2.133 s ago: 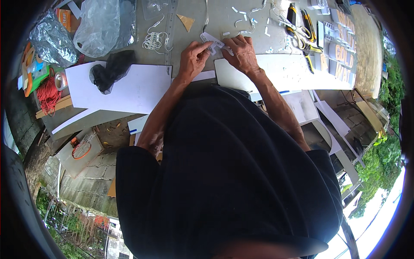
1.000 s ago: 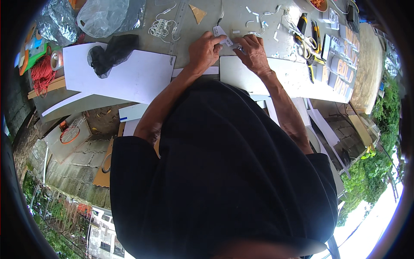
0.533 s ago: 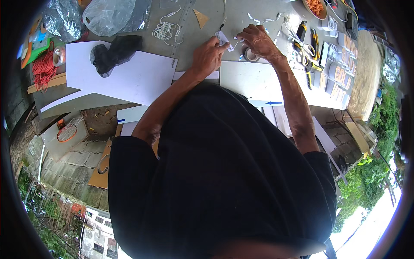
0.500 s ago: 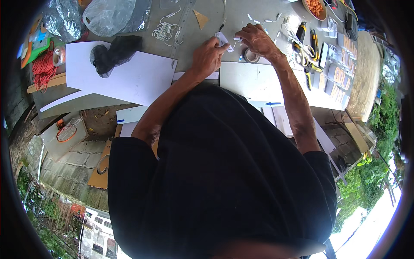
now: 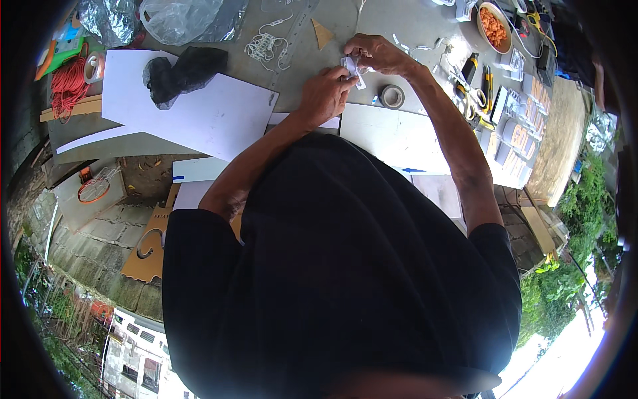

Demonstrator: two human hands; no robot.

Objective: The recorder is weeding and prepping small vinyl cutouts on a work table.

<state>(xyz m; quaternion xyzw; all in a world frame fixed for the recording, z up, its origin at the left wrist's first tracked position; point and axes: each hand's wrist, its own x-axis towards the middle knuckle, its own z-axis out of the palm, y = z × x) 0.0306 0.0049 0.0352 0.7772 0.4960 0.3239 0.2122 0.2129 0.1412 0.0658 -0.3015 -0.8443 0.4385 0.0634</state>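
White shaped piece (image 5: 352,66) is held above the grey desk (image 5: 425,23), directly ahead of the person, between 2 hands. The left hand (image 5: 323,96) keeps a narrow grip on its near side, thumb and fingers pinching it. The right hand (image 5: 380,54) is what changes: 0.5 s ago it stands apart, over by the tape roll (image 5: 393,97), and now it meets the piece at its far side. That means both hands are on 1 thing again, and the right fingers can work on it directly. The right grip is bent and narrow, but I cannot tell whether it clasps the piece or a small bit. The tape roll now lies fully uncovered, just beyond the white panel (image 5: 392,136). Left of the hands lies a tangle of white wired modules (image 5: 266,48), near a brown triangular scrap (image 5: 321,33).
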